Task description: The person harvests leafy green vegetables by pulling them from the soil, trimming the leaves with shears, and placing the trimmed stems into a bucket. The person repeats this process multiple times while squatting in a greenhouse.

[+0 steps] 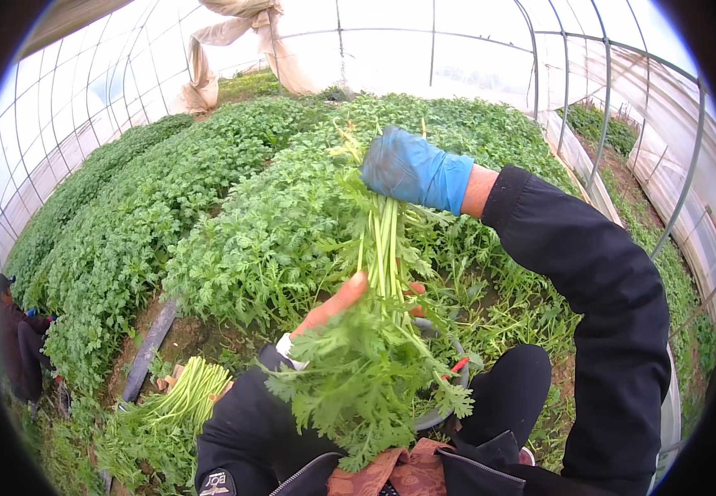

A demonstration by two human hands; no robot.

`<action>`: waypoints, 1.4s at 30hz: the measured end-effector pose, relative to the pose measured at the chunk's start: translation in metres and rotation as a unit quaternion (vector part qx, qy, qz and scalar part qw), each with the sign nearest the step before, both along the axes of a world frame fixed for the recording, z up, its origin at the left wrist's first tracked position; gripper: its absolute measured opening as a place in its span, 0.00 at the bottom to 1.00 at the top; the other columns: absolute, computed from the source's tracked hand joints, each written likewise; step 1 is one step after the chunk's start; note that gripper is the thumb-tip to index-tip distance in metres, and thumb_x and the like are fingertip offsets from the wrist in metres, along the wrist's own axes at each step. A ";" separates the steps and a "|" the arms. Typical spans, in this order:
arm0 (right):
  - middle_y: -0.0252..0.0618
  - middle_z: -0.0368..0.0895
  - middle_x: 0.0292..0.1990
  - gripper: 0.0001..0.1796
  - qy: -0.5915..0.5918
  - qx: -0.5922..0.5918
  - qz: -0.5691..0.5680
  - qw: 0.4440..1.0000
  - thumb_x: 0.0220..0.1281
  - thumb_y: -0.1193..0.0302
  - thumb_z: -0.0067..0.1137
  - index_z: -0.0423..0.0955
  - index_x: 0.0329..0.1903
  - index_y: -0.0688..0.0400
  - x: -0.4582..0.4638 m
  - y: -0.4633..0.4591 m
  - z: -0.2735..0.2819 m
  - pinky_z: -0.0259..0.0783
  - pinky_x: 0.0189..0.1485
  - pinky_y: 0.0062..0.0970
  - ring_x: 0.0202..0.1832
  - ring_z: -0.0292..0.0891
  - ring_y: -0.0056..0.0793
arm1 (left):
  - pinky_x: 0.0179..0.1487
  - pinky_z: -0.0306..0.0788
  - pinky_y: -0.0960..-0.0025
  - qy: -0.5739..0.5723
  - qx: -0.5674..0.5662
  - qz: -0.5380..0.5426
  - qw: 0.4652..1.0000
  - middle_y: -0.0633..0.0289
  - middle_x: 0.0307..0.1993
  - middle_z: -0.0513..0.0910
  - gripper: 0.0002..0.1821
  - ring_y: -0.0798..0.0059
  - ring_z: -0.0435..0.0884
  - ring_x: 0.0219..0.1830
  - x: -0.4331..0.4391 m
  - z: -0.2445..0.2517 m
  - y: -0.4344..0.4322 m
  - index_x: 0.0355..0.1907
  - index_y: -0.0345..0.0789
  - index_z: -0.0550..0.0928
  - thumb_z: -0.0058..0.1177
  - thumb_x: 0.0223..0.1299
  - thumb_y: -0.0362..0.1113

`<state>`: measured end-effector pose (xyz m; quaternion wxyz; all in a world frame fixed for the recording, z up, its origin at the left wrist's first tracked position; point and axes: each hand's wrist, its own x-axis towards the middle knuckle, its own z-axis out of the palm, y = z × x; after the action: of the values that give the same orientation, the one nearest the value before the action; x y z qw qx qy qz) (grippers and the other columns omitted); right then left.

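A bunch of leafy greens with pale stems (385,248), looking like crown daisy, hangs in front of me with its leaves downward. My right hand (404,167), in a soiled blue glove, is closed around the stems near their root ends. Lower down, my left hand (336,304) grips the same bunch, its bare thumb across the near side and fingertips showing behind. The leaves cover most of that hand. Under the bunch, a grey basin (431,421) sits between my knees, mostly hidden. Something red (457,366), perhaps a tool handle, shows at its rim.
A pile of cut greens (193,387) lies at my lower left, stems together. Beside it, a dark plank (150,350) rests on the soil. Dense planted beds (240,260) stretch ahead. At far left a person (20,341) crouches. Metal hoops (607,111) carry the plastic greenhouse cover.
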<state>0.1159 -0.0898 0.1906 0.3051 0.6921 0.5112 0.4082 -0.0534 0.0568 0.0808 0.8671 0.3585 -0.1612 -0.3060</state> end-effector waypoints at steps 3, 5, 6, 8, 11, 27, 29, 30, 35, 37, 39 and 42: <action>0.32 0.75 0.16 0.06 -0.008 0.006 0.046 0.999 0.46 0.72 0.57 0.75 0.17 0.55 0.000 0.018 -0.012 0.68 0.26 0.31 0.20 0.74 0.31 | 0.57 0.71 0.66 -0.023 0.096 0.054 0.994 0.58 0.52 0.78 0.35 0.70 0.77 0.53 0.000 0.003 -0.028 0.65 0.31 0.64 0.51 0.63 0.51; 0.32 0.75 0.17 0.06 -0.008 -0.012 0.050 0.999 0.46 0.73 0.56 0.75 0.18 0.55 -0.005 0.024 -0.010 0.68 0.27 0.31 0.21 0.74 0.31 | 0.55 0.70 0.68 -0.032 0.038 0.078 0.996 0.59 0.48 0.79 0.35 0.74 0.77 0.51 -0.003 -0.003 -0.046 0.66 0.31 0.63 0.55 0.61 0.47; 0.31 0.74 0.16 0.06 -0.008 0.000 0.087 0.996 0.46 0.72 0.56 0.74 0.18 0.56 -0.006 0.024 -0.006 0.66 0.26 0.31 0.20 0.73 0.28 | 0.55 0.70 0.68 -0.016 0.048 0.084 0.995 0.60 0.46 0.80 0.35 0.74 0.77 0.51 -0.004 -0.007 -0.047 0.66 0.31 0.63 0.56 0.60 0.46; 0.30 0.72 0.15 0.07 0.023 0.040 0.139 0.989 0.46 0.72 0.57 0.73 0.16 0.55 -0.011 0.014 0.001 0.66 0.26 0.31 0.19 0.71 0.28 | 0.55 0.69 0.70 -0.034 0.044 0.087 0.995 0.61 0.43 0.81 0.36 0.74 0.78 0.49 0.001 -0.013 -0.049 0.66 0.31 0.63 0.57 0.58 0.43; 0.29 0.70 0.15 0.05 0.000 0.050 0.124 0.991 0.49 0.70 0.56 0.72 0.21 0.53 -0.013 -0.013 0.004 0.66 0.28 0.30 0.21 0.72 0.28 | 0.55 0.68 0.71 -0.131 0.153 0.067 0.977 0.61 0.41 0.82 0.36 0.74 0.79 0.48 0.011 -0.021 -0.025 0.64 0.31 0.63 0.59 0.56 0.41; 0.47 0.78 0.23 0.18 0.410 0.395 -0.204 0.796 0.47 0.74 0.53 0.72 0.45 0.60 -0.054 -0.122 -0.261 0.72 0.32 0.43 0.30 0.78 0.51 | 0.35 0.70 0.51 -0.486 0.768 0.126 0.397 0.53 0.21 0.79 0.14 0.50 0.80 0.29 0.053 -0.099 0.041 0.38 0.36 0.74 0.56 0.45 0.34; 0.53 0.79 0.29 0.16 0.435 0.570 -0.229 0.658 0.49 0.74 0.52 0.74 0.43 0.61 -0.041 -0.123 -0.323 0.72 0.39 0.43 0.35 0.78 0.49 | 0.35 0.72 0.52 -0.487 0.776 0.095 0.389 0.51 0.22 0.80 0.13 0.51 0.81 0.29 0.055 -0.106 0.025 0.36 0.35 0.76 0.54 0.43 0.31; 0.55 0.79 0.34 0.12 0.423 0.427 -0.281 0.749 0.54 0.72 0.52 0.76 0.41 0.62 -0.033 -0.127 -0.348 0.71 0.42 0.41 0.39 0.78 0.47 | 0.35 0.73 0.53 -0.483 0.782 0.079 0.386 0.51 0.22 0.80 0.13 0.51 0.81 0.30 0.056 -0.109 0.019 0.36 0.34 0.76 0.54 0.43 0.30; 0.52 0.80 0.40 0.20 0.661 0.379 -0.407 0.504 0.57 0.64 0.53 0.72 0.50 0.60 -0.063 -0.157 -0.419 0.72 0.44 0.40 0.41 0.79 0.46 | 0.44 0.75 0.57 -0.379 0.819 0.033 0.430 0.47 0.33 0.83 0.20 0.53 0.82 0.40 0.063 -0.125 0.040 0.44 0.34 0.81 0.52 0.42 0.29; 0.51 0.81 0.42 0.23 0.720 0.379 -0.355 0.461 0.59 0.61 0.54 0.71 0.54 0.59 -0.085 -0.148 -0.430 0.73 0.45 0.40 0.42 0.80 0.45 | 0.48 0.74 0.62 -0.311 0.814 -0.009 0.490 0.47 0.39 0.83 0.24 0.56 0.81 0.44 0.071 -0.135 0.053 0.50 0.35 0.80 0.57 0.44 0.33; 0.50 0.81 0.44 0.26 0.745 0.276 -0.321 0.516 0.60 0.57 0.55 0.69 0.58 0.58 -0.097 -0.135 -0.436 0.74 0.46 0.39 0.43 0.80 0.44 | 0.48 0.73 0.66 -0.227 0.778 -0.024 0.585 0.49 0.39 0.83 0.25 0.63 0.82 0.41 0.080 -0.145 0.060 0.51 0.34 0.79 0.60 0.45 0.34; 0.47 0.81 0.44 0.22 0.664 0.167 -0.391 0.615 0.56 0.63 0.57 0.73 0.53 0.58 -0.101 -0.128 -0.442 0.73 0.47 0.40 0.45 0.79 0.45 | 0.51 0.71 0.70 -0.173 0.736 -0.020 0.655 0.55 0.41 0.84 0.27 0.71 0.80 0.41 0.085 -0.155 0.064 0.53 0.29 0.76 0.62 0.47 0.32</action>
<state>0.0151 -0.2182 -0.2517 -0.1080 0.9475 0.1783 -0.2424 0.0313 0.1209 -0.0737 0.2701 0.9223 -0.0370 -0.2740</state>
